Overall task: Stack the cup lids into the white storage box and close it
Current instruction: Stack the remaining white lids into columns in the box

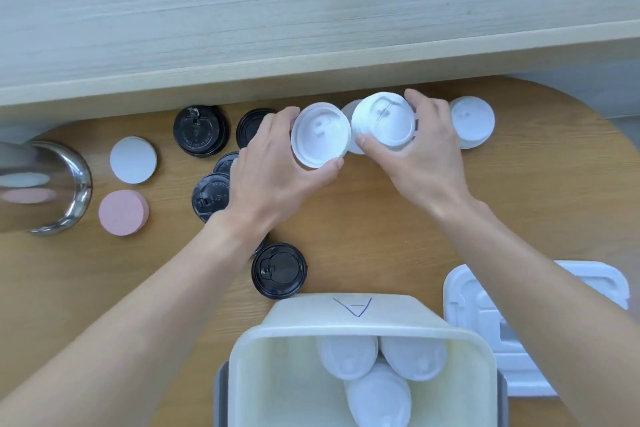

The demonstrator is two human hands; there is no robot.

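At twelve o'clock on the wooden table (381, 218), both hands up and busy: left hand (277, 177) curled round a single white lid (320, 135), thumb and fingers clamped on its rim; right hand (422, 156) gripping a short stack of white lids (382, 121), tilted, edge touching the single lid. Another white lid stack (471, 121) resting just beside at one o'clock. Black lids (200, 130) scattered from ten to eight o'clock, one black lid (279, 270) near centre. Down at six o'clock, white storage box (353, 333) open, lid stacks (381, 378) lying inside. Box cover (478, 298) flat at four o'clock. Pink disc (123, 212), white disc (133, 159) and steel cup (52, 184) off at nine.
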